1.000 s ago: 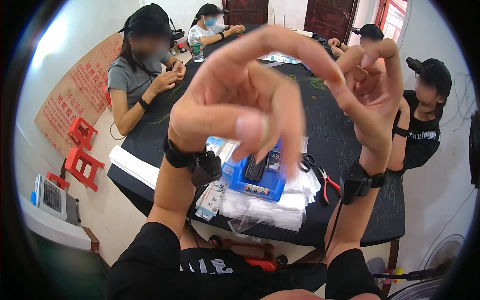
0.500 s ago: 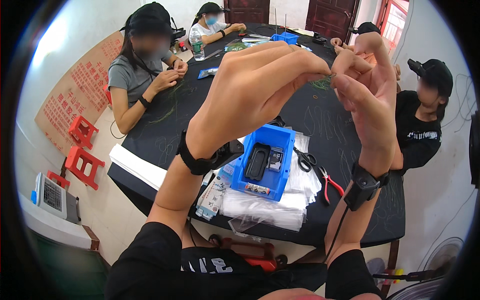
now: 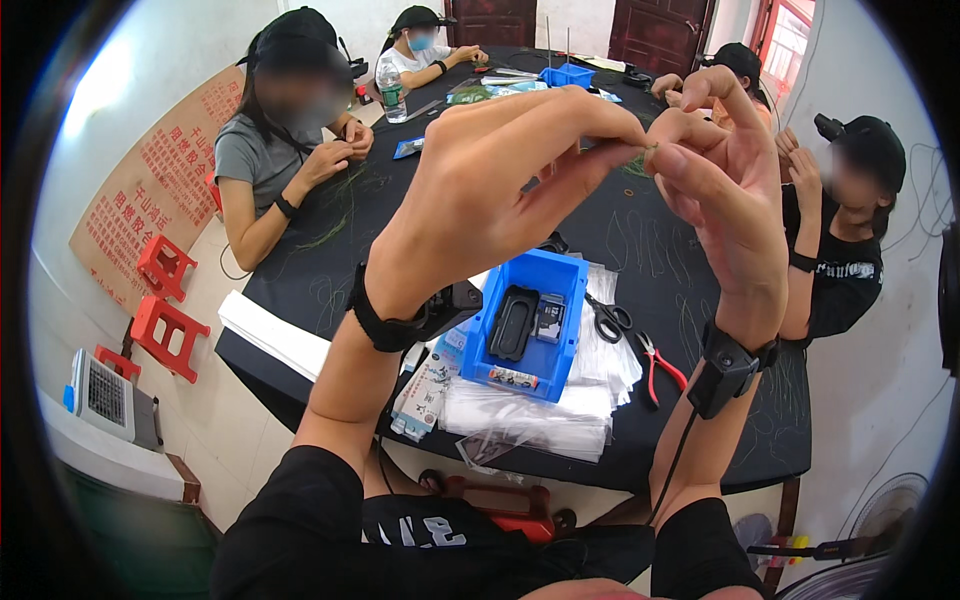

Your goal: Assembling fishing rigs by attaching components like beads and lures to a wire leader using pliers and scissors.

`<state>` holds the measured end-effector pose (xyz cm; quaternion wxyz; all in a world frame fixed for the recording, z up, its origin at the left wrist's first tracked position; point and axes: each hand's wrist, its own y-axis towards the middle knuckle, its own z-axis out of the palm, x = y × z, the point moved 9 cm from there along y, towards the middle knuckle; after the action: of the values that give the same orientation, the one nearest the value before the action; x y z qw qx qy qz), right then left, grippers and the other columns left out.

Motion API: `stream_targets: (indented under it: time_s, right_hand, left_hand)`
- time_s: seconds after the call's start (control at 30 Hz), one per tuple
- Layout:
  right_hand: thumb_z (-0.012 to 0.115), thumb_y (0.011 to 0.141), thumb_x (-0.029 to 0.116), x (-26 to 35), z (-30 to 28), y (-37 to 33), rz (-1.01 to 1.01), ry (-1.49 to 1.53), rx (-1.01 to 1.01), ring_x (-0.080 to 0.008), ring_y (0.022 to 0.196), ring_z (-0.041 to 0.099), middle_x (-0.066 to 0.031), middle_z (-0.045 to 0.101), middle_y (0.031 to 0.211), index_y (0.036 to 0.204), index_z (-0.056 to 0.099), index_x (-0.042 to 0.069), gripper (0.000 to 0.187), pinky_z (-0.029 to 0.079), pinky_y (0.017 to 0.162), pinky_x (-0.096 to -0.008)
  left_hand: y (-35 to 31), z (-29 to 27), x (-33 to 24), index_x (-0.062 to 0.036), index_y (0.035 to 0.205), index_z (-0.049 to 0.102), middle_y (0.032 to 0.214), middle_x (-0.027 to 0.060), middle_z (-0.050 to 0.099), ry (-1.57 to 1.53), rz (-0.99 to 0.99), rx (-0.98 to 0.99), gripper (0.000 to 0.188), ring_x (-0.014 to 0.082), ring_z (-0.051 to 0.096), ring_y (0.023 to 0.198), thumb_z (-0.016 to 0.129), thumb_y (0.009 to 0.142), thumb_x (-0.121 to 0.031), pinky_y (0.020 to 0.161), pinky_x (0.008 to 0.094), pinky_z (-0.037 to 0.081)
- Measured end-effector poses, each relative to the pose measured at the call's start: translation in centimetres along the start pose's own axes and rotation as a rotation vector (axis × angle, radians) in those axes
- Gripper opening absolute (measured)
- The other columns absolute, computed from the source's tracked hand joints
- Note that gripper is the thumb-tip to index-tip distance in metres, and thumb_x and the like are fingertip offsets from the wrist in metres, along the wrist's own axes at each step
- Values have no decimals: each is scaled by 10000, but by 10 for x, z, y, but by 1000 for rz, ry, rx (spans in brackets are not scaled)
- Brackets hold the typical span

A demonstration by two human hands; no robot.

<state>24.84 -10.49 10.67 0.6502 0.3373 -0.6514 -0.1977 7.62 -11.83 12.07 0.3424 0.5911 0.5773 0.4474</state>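
Note:
Raised above the far part of the black-covered table, my left hand and my right hand meet at the fingertips. Thumb and index finger of the left are pinched together. The right pinches too, its other fingers curled loosely apart. A tiny dark and greenish bit shows where the fingertips touch, too small to name. Below the hands stands a blue bin holding a black case, a small dark pack and a battery-like cylinder. Thin green strands lie beyond it.
Black-handled scissors and red-handled pliers lie right of the bin, on and beside clear plastic bags. White paper sheets lie left. Several co-workers sit around the table. A water bottle and another blue bin stand farther off.
Both my hands have shifted slightly left, still touching at the fingertips. The right hand's fingers have changed their curl. At right, a co-worker's hands have come up near their head.

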Motion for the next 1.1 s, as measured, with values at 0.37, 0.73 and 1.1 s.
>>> stream_targets:
  time_s: [0.37, 0.73, 1.1]
  right_hand:
    - [835, 935, 132, 4, -6, -2, -5, -44, -51, -12, 577, 551, -109, 767, 893, 1150, 543, 68, 368, 346, 474, -146]
    - [832, 939, 131, 4, -5, -2, 0, -65, -53, -5, 586, 548, -102, 766, 899, 1146, 577, 53, 337, 346, 481, -143]
    - [861, 920, 158, 3, -2, -3, 7, -110, -32, 8, 618, 577, -84, 769, 888, 1111, 579, 73, 352, 339, 488, -140]
  left_hand:
    - [-1, 1, 9, 15, 1066, 781, 878, 83, 791, -123, -105, 34, 159, 136, 777, 772, 748, 914, 44, 662, 226, 575]
    - [-3, 3, 13, 13, 1083, 776, 851, 68, 783, -149, -172, 37, 162, 110, 762, 737, 733, 928, 36, 644, 207, 559]
    - [-8, 9, 22, -42, 1102, 731, 783, 71, 725, -199, -260, 100, 185, 151, 693, 667, 738, 918, -26, 633, 274, 536]
